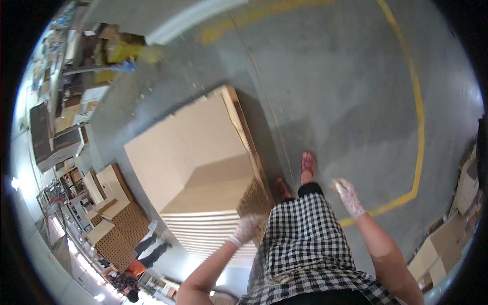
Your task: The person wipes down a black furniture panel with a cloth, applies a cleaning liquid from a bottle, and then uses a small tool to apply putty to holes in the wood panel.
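Note:
I wear thin white gloves with a pinkish pattern. My left hand [247,229] is beside the near end of a stack of folded cardboard partitions [208,221], over its corner. Motion smears its fingers, and I cannot tell whether it grips the stack. The partitions have pale layered edges on one side and a grid of small openings on the other. They rest on a large flat tan cardboard sheet or pile [188,137]. To the right, my right hand [349,198] hangs over the floor, its fingers loosely apart with nothing visible in them.
Yellow lines [419,127] mark the grey floor [345,76]. More gridded cardboard stacks [122,229] stand at the left, near a person in orange and dark clothing [136,266]. Shelving with boxes [76,96] lines the upper left. Cardboard boxes [437,249] sit at the lower right.

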Available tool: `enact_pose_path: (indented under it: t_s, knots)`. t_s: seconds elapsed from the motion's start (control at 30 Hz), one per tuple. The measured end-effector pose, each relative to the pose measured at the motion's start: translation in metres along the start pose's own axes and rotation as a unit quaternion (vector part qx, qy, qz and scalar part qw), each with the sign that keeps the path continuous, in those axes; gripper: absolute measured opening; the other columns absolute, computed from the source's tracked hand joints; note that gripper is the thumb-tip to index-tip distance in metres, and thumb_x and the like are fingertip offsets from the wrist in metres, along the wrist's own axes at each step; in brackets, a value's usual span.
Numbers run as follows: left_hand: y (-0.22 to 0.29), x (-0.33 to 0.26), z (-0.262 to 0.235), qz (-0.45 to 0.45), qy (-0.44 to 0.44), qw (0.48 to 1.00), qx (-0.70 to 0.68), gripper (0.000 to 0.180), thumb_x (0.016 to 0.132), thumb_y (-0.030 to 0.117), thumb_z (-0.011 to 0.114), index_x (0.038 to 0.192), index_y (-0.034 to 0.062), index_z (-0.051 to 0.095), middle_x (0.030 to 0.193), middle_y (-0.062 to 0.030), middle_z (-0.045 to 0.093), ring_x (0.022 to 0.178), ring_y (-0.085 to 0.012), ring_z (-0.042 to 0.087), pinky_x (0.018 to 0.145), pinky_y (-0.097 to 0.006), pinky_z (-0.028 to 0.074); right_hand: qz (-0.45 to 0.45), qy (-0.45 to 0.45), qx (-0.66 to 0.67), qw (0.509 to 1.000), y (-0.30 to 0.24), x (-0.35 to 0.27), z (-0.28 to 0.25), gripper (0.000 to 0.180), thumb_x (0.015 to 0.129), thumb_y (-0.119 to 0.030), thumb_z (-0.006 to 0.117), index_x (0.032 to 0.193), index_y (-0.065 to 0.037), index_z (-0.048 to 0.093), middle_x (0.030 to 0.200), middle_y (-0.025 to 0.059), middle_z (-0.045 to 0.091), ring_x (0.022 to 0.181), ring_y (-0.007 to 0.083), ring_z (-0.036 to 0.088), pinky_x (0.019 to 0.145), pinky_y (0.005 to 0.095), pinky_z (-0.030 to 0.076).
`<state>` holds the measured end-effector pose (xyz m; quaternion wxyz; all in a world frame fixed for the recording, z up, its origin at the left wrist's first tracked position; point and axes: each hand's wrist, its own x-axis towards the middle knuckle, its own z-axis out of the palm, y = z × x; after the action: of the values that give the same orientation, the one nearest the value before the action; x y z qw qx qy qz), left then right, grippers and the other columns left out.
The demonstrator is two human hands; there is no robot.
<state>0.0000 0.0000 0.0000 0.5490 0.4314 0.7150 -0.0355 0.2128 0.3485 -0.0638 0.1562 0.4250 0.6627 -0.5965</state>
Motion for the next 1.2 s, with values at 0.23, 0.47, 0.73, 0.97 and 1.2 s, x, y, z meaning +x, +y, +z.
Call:
enact_pose_path:
  t_s: [0.23,0.47,0.73,0.97,1.2]
  knots:
    - [0.104,-0.118,-0.069,-0.092,0.288,0.822,-0.483,0.033,0.083,0.002,0.045,0.112,0.0015,0.061,0.110,-0.0123,0.065,0.106,-0.0249,0.060,0.095,-0.032,0.045,-0.051,0.018,-0.210,0.976,-0.100,-0.080,-0.057,0.034,0.091,-0.031,0.050,0.104,-0.002,0.063,0.089,0.0138,0.067,0.081,0.0247,0.065,0.073,0.0365,0.051]
    - [0.036,-0.082,-0.097,-0.153,0.414,0.755,-0.486,0.027,0.083,0.018,0.052,0.103,0.0083,0.068,0.106,-0.0098,0.066,0.097,-0.0225,0.061,0.088,-0.032,0.047,0.045,-0.236,0.092,0.966,-0.264,0.068,0.009,0.029,0.092,-0.024,0.051,0.111,-0.003,0.060,0.096,0.0076,0.068,0.084,0.0143,0.064,0.075,0.0283,0.052]
    - [-0.052,-0.062,-0.237,-0.089,0.347,0.695,-0.624,0.027,0.088,0.017,0.059,0.113,0.0061,0.063,0.110,-0.0147,0.064,0.104,-0.0232,0.059,0.090,-0.033,0.046,-0.212,-0.069,-0.186,0.957,-0.442,0.142,-0.087,0.036,0.088,-0.036,0.050,0.101,-0.005,0.063,0.094,0.0131,0.067,0.083,0.0261,0.064,0.075,0.0387,0.050]
    - [-0.061,-0.017,-0.424,-0.100,0.335,0.751,-0.561,0.028,0.087,0.019,0.058,0.112,0.0087,0.064,0.112,-0.0141,0.064,0.106,-0.0227,0.058,0.091,-0.033,0.046,-0.043,-0.299,-0.389,0.870,-0.270,0.248,-0.254,0.036,0.086,-0.033,0.044,0.091,-0.007,0.069,0.083,0.0124,0.068,0.081,0.0297,0.064,0.077,0.0417,0.049]
    - [-0.046,-0.020,-0.480,-0.204,0.377,0.681,-0.594,0.026,0.086,0.021,0.056,0.108,0.0103,0.066,0.111,-0.0123,0.064,0.106,-0.0223,0.058,0.092,-0.034,0.045,-0.035,-0.211,-0.482,0.850,-0.476,0.321,-0.272,0.036,0.085,-0.032,0.045,0.090,-0.006,0.068,0.084,0.0144,0.067,0.082,0.0310,0.063,0.078,0.0420,0.049]
